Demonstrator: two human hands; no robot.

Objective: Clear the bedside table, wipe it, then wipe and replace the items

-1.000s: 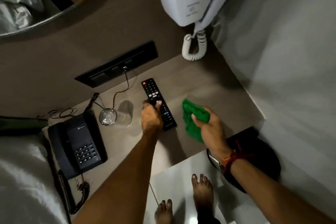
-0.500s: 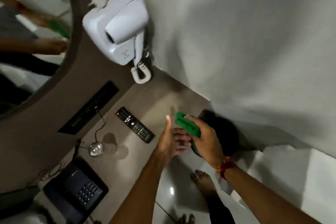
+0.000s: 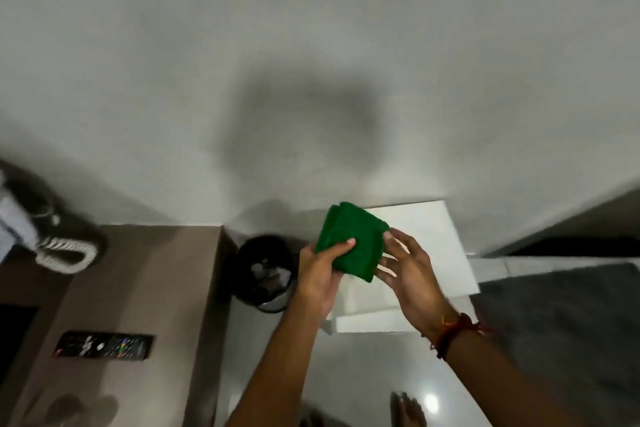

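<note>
While both hands meet in front of the body, a folded green cloth [image 3: 349, 242] sits between them, held up off any surface. Left hand [image 3: 320, 274]: thumb laid across the near face of the cloth, fingers curled behind it, pinching its lower left edge. Right hand [image 3: 408, 274]: fingers spread and loosely bent, fingertips [image 3: 388, 236] touching the cloth's right edge; palm turned toward the left hand. Whether it grips or only steadies the fabric, cannot tell. Red and orange thread bracelet [image 3: 453, 333] on the right wrist.

Just left of the left hand and lower: a round black bin [image 3: 265, 272] on the floor, pale scraps inside, contents blurred. Left of the bin, touching or nearly so, the brown bedside table [image 3: 138, 281]. Well left of the left hand and nearer the body, a black remote control [image 3: 104, 345] lies flat on the tabletop, buttons up. Farther left and beyond, a white coiled cord [image 3: 65, 255] hangs at the wall end of the table, with a white appliance [image 3: 15, 218] above it, cut off by the frame edge and smeared.

Behind both hands: plain grey-white wall [image 3: 311, 45] with a soft shadow on it. Under the hands: glossy white floor tiles [image 3: 415, 253]. Right of the right hand: a dark grey mat [image 3: 561, 329]. Bare toes [image 3: 407, 409] below the right forearm, blurred.
</note>
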